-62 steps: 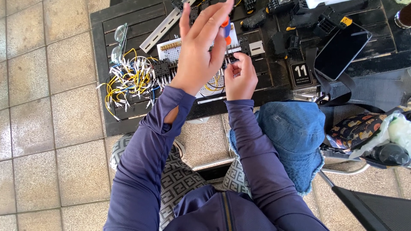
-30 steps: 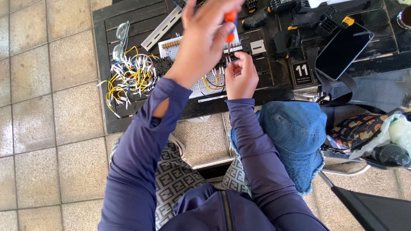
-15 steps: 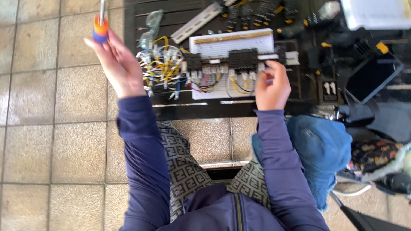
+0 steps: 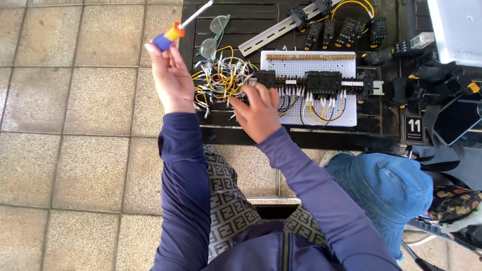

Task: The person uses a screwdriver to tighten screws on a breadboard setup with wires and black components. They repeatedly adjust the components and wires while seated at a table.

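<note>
My left hand (image 4: 171,80) is raised beside the table's left edge and grips a screwdriver (image 4: 175,29) with a blue and orange handle, its shaft pointing up and right. My right hand (image 4: 257,111) rests at the edge of a tangled pile of yellow and white wires (image 4: 219,80), fingers curled down among them; whether it grips one I cannot tell. Just right of that hand lies a white perforated board (image 4: 311,68) carrying a row of black relay sockets (image 4: 321,81) wired in yellow, white and black.
On the dark slatted table (image 4: 301,138): safety glasses (image 4: 213,35), a metal rail (image 4: 271,34), loose black sockets (image 4: 351,30), a small number card (image 4: 414,129), a dark tablet (image 4: 457,120). A blue hat (image 4: 386,190) lies at my right. Tiled floor (image 4: 75,125) lies to the left.
My left hand has swung from over the board out to the left with the screwdriver. My right hand has slid left from the board's sockets to the wire pile.
</note>
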